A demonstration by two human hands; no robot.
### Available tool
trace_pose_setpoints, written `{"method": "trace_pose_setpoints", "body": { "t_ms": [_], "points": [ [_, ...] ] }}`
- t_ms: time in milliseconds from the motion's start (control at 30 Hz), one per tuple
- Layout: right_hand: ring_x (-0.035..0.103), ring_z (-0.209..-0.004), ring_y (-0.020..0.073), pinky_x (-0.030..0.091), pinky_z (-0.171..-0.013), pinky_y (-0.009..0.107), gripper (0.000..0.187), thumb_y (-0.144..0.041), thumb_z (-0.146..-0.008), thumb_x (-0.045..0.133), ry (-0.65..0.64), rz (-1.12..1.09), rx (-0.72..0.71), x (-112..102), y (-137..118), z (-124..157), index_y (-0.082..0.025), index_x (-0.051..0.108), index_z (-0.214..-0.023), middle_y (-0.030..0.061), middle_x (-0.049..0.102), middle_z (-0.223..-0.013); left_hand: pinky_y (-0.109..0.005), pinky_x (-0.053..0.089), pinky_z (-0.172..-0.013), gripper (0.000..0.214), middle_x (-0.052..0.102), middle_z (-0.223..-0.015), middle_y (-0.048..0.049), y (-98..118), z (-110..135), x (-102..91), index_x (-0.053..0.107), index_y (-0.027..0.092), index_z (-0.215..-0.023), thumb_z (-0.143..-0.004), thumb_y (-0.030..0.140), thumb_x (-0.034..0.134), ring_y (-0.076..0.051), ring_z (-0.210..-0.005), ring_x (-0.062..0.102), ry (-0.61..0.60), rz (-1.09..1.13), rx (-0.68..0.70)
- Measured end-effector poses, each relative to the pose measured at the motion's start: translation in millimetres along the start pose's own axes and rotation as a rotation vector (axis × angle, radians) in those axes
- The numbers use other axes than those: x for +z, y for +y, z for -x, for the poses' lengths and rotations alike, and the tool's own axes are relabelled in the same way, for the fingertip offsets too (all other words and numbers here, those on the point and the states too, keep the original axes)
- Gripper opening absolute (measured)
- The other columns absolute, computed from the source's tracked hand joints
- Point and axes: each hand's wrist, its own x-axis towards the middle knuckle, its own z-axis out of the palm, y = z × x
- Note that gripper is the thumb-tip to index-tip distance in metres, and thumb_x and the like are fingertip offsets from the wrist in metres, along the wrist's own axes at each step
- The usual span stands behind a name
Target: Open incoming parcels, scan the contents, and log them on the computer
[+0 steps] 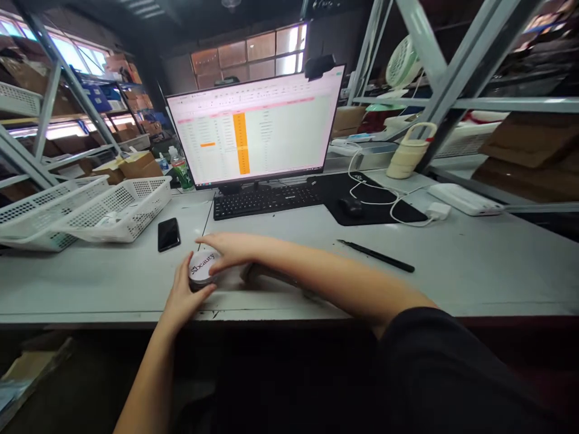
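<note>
A small round tin-like container (202, 265) with a white top lettered "beauty" sits near the table's front edge. My left hand (184, 295) curls around its left and front side, with thumb and fingers against it. From the right, my right hand (230, 248) reaches across, its thumb on the top's right edge and its index finger stretched along the far side. A dark object (253, 272) lies partly hidden under my right forearm; its kind cannot be made out. To the container's upper left lies a black phone (169, 234).
White perforated baskets (131, 208) stand at the left. Behind are a monitor (257, 135), a keyboard (266, 200) and a mouse (351, 207) on a black mat. A black pen-like craft knife (380, 256), a white power bank (465, 199) and a cream cup (407, 158) are at the right.
</note>
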Motion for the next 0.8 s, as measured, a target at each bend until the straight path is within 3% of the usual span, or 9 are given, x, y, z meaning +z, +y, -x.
{"method": "trace_pose_setpoints", "body": {
  "t_ms": [100, 200, 300, 367, 467, 567, 633, 700, 800],
  "points": [
    [0.05, -0.141, 0.029, 0.04, -0.117, 0.046, 0.075, -0.043, -0.085, 0.074, 0.178, 0.021, 0.107, -37.9, 54.0, 53.4, -0.02, 0.047, -0.151, 0.013, 0.05, -0.155, -0.053, 0.033, -0.121, 0.08, 0.045, -0.152, -0.0127, 7.8, -6.6, 1.9, 0.039, 0.024, -0.154, -0.083, 0.039, 0.07, -0.034, -0.144, 0.043, -0.091, -0.21, 0.091],
    [0.05, -0.14, 0.0316, 0.036, -0.119, 0.051, 0.064, -0.036, -0.088, 0.07, 0.361, 0.191, 0.422, -71.5, 126.7, 123.7, -0.016, 0.054, -0.147, 0.0159, 0.054, -0.151, -0.051, 0.039, -0.118, 0.071, 0.052, -0.147, -0.0116, 14.8, -17.9, 10.3, 0.042, 0.024, -0.153, -0.086, 0.034, 0.063, -0.032, -0.136, 0.05, -0.133, -0.277, 0.128],
    [0.045, -0.142, 0.0363, 0.034, -0.118, 0.051, 0.064, -0.041, -0.09, 0.067, 0.525, 0.376, 0.806, -84.0, 191.0, 190.8, -0.011, 0.056, -0.145, 0.0225, 0.052, -0.151, -0.048, 0.04, -0.117, 0.072, 0.051, -0.149, -0.012, 26.2, -34.1, 25.6, 0.041, 0.023, -0.154, -0.086, 0.036, 0.062, -0.032, -0.139, 0.049, -0.192, -0.275, 0.166],
    [0.042, -0.142, 0.0395, 0.035, -0.115, 0.052, 0.067, -0.05, -0.096, 0.057, 0.554, 0.401, 0.971, -80.9, 219.3, 220.9, -0.01, 0.053, -0.149, 0.026, 0.043, -0.156, -0.05, 0.04, -0.117, 0.077, 0.049, -0.152, -0.014, 37.6, -45.9, 35.3, 0.037, 0.02, -0.156, -0.086, 0.038, 0.063, -0.033, -0.14, 0.048, -0.243, -0.282, 0.166],
    [0.044, -0.14, 0.038, 0.039, -0.111, 0.05, 0.064, -0.053, -0.099, 0.05, 0.551, 0.345, 1.122, -68.9, 242.2, 236.3, -0.014, 0.053, -0.149, 0.0235, 0.043, -0.157, -0.053, 0.037, -0.118, 0.087, 0.039, -0.161, -0.0175, 55.5, -63.4, 39.3, 0.031, 0.017, -0.16, -0.082, 0.038, 0.066, -0.036, -0.145, 0.043, -0.328, -0.3, 0.153],
    [0.047, -0.135, 0.0364, 0.041, -0.108, 0.05, 0.06, -0.055, -0.1, 0.044, 0.542, 0.409, 1.128, -58.2, 253.7, 231.3, -0.017, 0.058, -0.145, 0.0186, 0.047, -0.155, -0.053, 0.034, -0.12, 0.092, 0.022, -0.169, -0.0182, 66.2, -81.1, 28.7, 0.035, 0.017, -0.158, -0.075, 0.035, 0.07, -0.039, -0.152, 0.032, -0.415, -0.287, 0.142],
    [0.049, -0.131, 0.0368, 0.044, -0.104, 0.051, 0.056, -0.052, -0.1, 0.043, 0.545, 0.485, 1.143, -53.7, 259.8, 228.1, -0.017, 0.061, -0.141, 0.0181, 0.049, -0.153, -0.054, 0.033, -0.121, 0.09, 0.022, -0.169, -0.0172, 67.2, -92.7, 20.3, 0.037, 0.018, -0.158, -0.075, 0.032, 0.069, -0.038, -0.154, 0.029, -0.443, -0.224, 0.143],
    [0.049, -0.129, 0.0364, 0.046, -0.1, 0.05, 0.051, -0.045, -0.1, 0.043, 0.561, 0.544, 1.162, -50.1, 265.6, 228.6, -0.017, 0.062, -0.139, 0.0185, 0.05, -0.151, -0.055, 0.034, -0.12, 0.086, 0.028, -0.167, -0.0156, 63.9, -102.8, 17.9, 0.034, 0.021, -0.16, -0.08, 0.033, 0.064, -0.036, -0.152, 0.033, -0.406, -0.09, 0.143],
    [0.051, -0.126, 0.0343, 0.047, -0.097, 0.046, 0.047, -0.035, -0.097, 0.045, 0.614, 0.582, 1.185, -45.2, 271.1, 233.3, -0.017, 0.062, -0.138, 0.0179, 0.052, -0.149, -0.055, 0.037, -0.118, 0.08, 0.031, -0.167, -0.0138, 54.4, -110.6, 28.7, 0.027, 0.025, -0.162, -0.091, 0.044, 0.058, -0.034, -0.151, 0.035, -0.262, 0.096, 0.148]
  ]
}}
